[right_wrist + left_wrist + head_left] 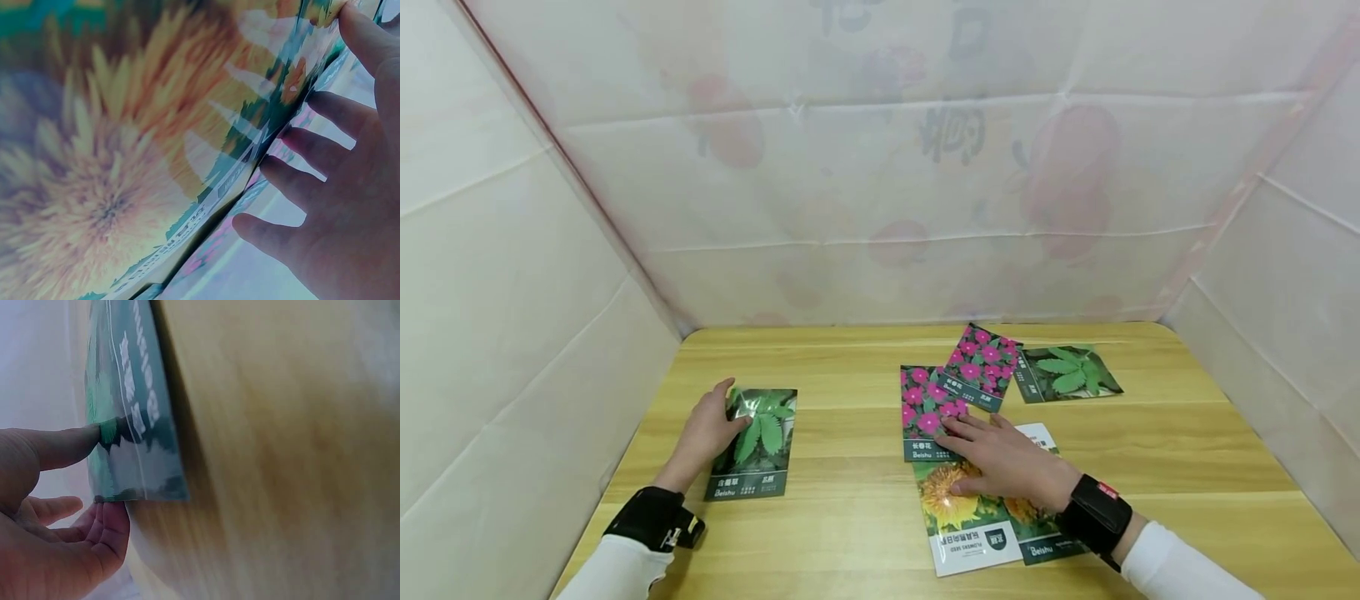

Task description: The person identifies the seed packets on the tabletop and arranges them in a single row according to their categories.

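Observation:
A seed packet with a green leaf picture (765, 437) lies at the left of the table. My left hand (706, 431) grips its left edge, thumb on the front face; the left wrist view shows the thumb (65, 447) on the packet (134, 469) and curled fingers at its edge. On the right, my right hand (1011, 462) lies spread over several packets, fingers straight. Its fingertips rest on a pink-flower packet (925, 408), and its thumb is over a yellow-flower packet (951, 500). Beside that, partly hidden under the hand, is another yellow-flower packet (1048, 546).
Behind the right hand, a second pink-flower packet (981, 362) overlaps the first one's corner. Another green-leaf packet (1071, 372) lies at its right. The wooden table (850, 533) is enclosed by pale hanging sheets (850, 192) at the back and both sides.

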Demonstrator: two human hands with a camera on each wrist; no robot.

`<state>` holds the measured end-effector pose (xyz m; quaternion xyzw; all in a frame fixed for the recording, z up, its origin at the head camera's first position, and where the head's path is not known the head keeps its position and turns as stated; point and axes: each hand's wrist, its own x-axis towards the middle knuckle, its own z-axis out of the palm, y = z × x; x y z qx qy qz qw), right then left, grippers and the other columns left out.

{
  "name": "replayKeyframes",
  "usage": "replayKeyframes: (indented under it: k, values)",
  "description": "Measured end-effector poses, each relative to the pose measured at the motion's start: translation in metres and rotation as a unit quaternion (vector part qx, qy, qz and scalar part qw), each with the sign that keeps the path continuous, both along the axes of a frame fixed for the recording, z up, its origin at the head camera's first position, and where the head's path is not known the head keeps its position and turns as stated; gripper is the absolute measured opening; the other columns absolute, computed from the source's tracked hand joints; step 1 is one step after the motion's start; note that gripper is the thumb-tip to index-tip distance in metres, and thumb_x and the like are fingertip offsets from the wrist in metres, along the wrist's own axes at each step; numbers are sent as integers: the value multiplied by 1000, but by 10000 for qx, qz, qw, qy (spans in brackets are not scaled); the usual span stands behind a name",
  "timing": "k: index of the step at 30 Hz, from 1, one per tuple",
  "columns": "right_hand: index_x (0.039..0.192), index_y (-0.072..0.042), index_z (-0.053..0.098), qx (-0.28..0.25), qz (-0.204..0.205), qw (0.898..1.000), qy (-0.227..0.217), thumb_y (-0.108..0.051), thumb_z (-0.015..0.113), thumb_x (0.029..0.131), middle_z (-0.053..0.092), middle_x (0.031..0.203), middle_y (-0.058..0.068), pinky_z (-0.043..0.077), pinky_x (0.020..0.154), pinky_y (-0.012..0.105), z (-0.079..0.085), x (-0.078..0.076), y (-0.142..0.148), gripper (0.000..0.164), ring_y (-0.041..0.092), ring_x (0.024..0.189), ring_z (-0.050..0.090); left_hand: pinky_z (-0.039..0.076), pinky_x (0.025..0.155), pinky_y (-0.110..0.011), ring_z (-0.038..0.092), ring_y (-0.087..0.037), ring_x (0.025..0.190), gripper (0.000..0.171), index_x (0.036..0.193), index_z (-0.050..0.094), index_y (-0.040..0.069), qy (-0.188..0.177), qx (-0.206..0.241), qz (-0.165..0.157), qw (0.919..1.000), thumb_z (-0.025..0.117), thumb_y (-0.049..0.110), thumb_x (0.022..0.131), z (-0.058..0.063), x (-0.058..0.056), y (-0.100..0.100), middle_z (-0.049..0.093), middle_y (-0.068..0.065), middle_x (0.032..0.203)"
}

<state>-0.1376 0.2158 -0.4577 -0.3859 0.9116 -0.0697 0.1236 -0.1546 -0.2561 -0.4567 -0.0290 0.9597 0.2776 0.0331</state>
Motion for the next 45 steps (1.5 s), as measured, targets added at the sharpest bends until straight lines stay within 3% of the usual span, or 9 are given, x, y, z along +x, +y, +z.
replayKeyframes:
  k: [6,17,23,29,34,40,45]
  values:
    - [161,-23,41,-6,0,10000,-36,-61,62,97,33,167,9,26,117,71,-1,0,-1,77,36,153,30,48,83,-59,54,-51,105,69,153,34,-13,59,-68,-25,10000,70,6,97,-4,3,0,42,-43,130]
    - [162,-23,40,52,-10,10000,5,-61,61,97,31,168,8,25,118,70,-4,0,-2,77,36,154,29,40,99,-70,41,-61,125,58,148,46,-10,458,-225,-265,9983,70,3,96,-7,4,3,37,-44,139]
    - [163,-22,37,11,25,10000,65,-61,58,98,30,169,9,23,119,69,-3,3,1,78,37,155,26,26,113,-71,25,-62,139,55,149,44,-8,796,-9,-382,9961,65,10,102,2,3,19,26,-41,153]
    - [159,-15,44,-435,-57,9967,678,-56,56,102,39,164,12,27,120,66,8,2,15,72,36,151,34,31,111,-70,27,-58,141,51,147,50,-6,1167,147,-544,9916,65,15,103,13,-6,42,25,-36,157]
    - [147,-2,56,-934,-682,9811,1553,-39,67,101,56,147,21,42,112,61,18,-12,40,60,40,137,52,34,110,-69,30,-56,142,47,144,54,-4,1419,272,-756,9866,66,14,102,19,-12,61,27,-34,158]
    - [141,6,57,-1088,-2190,9564,1597,-28,64,105,61,135,28,48,105,58,18,-38,87,50,46,123,59,37,109,-67,30,-53,144,45,143,56,-2,1489,433,-813,9845,68,12,102,24,-15,77,27,-31,159]
    - [135,11,58,-1073,-2719,9340,2055,-24,65,104,61,126,35,49,97,63,5,-56,129,48,52,115,59,36,110,-68,29,-53,145,46,143,56,-2,1389,487,-792,9859,67,15,102,23,-18,83,27,-30,160]
